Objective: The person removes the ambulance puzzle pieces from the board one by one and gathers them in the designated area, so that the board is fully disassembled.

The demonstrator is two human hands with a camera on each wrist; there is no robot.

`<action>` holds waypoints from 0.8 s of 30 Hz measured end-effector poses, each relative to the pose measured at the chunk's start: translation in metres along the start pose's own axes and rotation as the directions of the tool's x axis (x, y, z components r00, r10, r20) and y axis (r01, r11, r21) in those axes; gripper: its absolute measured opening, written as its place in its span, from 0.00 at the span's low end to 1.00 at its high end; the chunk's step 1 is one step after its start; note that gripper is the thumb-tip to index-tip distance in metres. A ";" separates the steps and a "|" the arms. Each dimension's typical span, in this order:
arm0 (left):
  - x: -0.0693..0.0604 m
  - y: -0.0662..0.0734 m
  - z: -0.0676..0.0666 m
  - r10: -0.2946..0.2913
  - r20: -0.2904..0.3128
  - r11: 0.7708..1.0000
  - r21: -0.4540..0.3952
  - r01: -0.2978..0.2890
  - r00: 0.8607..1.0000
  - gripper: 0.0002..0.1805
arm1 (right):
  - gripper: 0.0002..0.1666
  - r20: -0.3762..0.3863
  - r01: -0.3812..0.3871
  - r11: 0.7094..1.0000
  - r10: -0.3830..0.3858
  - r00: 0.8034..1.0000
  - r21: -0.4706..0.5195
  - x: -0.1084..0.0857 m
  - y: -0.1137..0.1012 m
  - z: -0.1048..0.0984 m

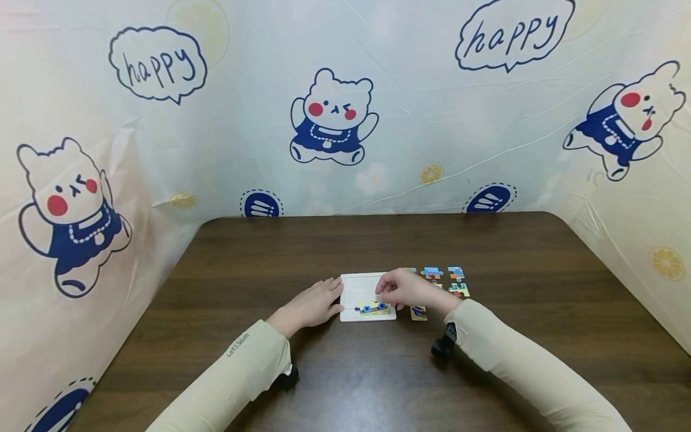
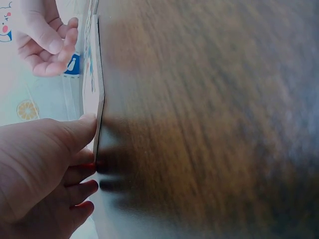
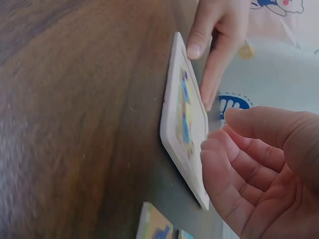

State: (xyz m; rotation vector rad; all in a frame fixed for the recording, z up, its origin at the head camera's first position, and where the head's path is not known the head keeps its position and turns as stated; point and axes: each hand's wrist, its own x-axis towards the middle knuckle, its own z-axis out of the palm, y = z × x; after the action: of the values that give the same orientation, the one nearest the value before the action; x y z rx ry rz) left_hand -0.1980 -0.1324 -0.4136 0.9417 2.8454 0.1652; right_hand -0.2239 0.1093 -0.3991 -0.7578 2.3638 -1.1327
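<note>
A white puzzle tray (image 1: 353,289) lies flat on the table, with joined puzzle pieces (image 1: 375,309) along its near right part showing blue wheels on yellow. My left hand (image 1: 315,305) rests at the tray's left edge, fingers extended; in the left wrist view its thumb (image 2: 82,130) touches the rim. Over the tray's right side hovers my right hand (image 1: 405,288), its fingers loosely bent. Nothing shows between that thumb (image 3: 259,122) and the fingers in the right wrist view. The right hand and forearm partly cover the loose pieces beside the tray.
Right of the tray lie several loose puzzle pieces, among them a blue one (image 1: 432,272), a corner one (image 1: 456,273) and a near yellow one (image 1: 418,314). The brown wooden table (image 1: 259,252) meets a printed cloth backdrop (image 1: 410,132) behind and at both sides.
</note>
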 end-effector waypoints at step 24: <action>0.000 -0.001 0.001 -0.001 -0.007 1.000 -0.014 0.001 1.000 0.28 | 0.02 0.005 0.000 0.995 0.000 1.000 -0.099 0.009 -0.002 0.017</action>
State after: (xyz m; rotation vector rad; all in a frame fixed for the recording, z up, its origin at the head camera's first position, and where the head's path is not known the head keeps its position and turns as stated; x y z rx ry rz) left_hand -0.1986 -0.1326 -0.4143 0.9392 2.8467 0.1879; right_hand -0.2209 0.0930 -0.4084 -0.7931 2.4312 -1.0186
